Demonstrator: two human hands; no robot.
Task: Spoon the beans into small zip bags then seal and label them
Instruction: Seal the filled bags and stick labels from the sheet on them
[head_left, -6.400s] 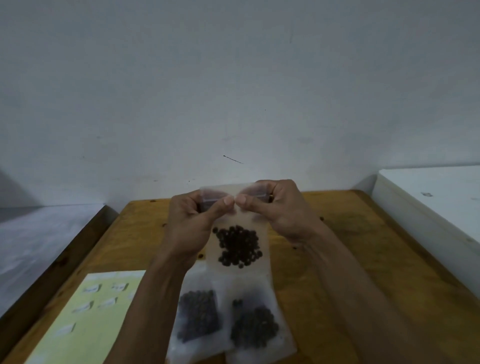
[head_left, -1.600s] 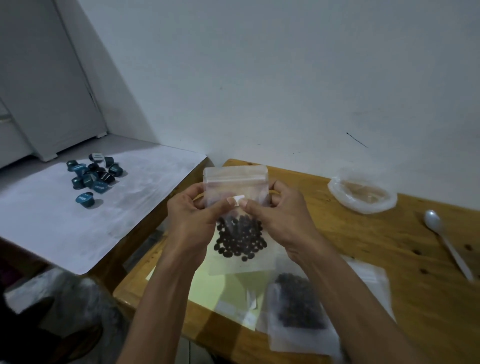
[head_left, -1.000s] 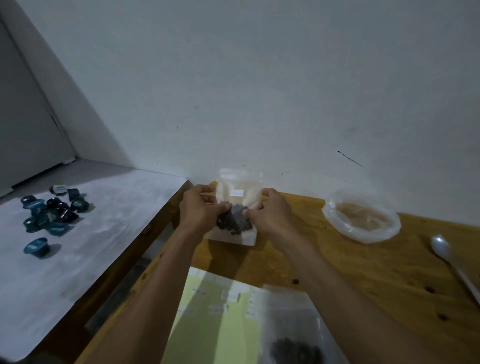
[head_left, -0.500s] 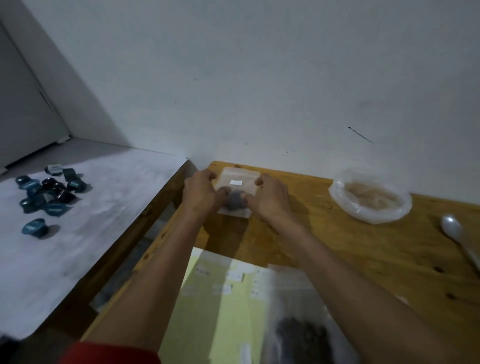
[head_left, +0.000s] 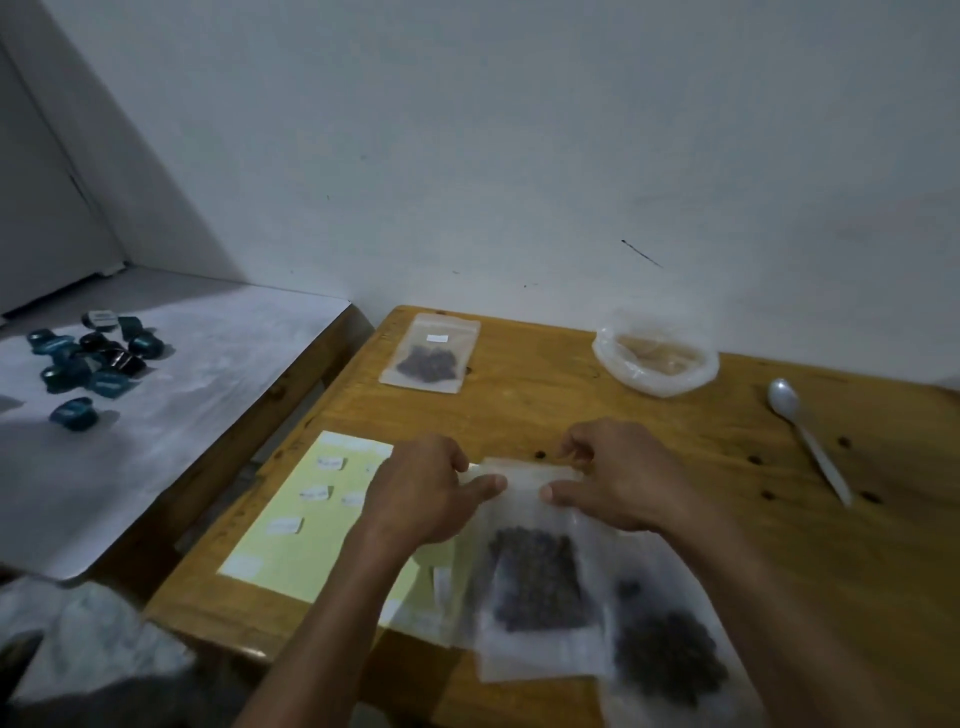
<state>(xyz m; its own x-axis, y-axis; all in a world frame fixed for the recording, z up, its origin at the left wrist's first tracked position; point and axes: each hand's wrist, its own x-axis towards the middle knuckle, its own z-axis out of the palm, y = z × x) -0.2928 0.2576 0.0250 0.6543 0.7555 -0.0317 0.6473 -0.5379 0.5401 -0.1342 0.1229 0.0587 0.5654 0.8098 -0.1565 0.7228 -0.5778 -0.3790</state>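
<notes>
A small zip bag of dark beans with a white label (head_left: 429, 356) lies flat at the far left corner of the wooden table (head_left: 545, 410). Near me, a second bean bag (head_left: 537, 577) lies on the table. My left hand (head_left: 423, 491) and my right hand (head_left: 618, 475) both pinch its top edge between thumb and fingers. A third bean bag (head_left: 667, 654) lies partly under it to the right. The yellow sheet of white labels (head_left: 306, 514) sits to the left of my left hand.
A clear plastic bag rolled open (head_left: 657, 353) stands at the back of the table. A white plastic spoon (head_left: 808, 431) lies at the right. A lower white surface (head_left: 156, 415) on the left carries several dark blue capsules (head_left: 91, 364).
I set the labelled bag down at the far left corner and let go of it. Both hands came back toward me and took hold of the top of another bean bag.
</notes>
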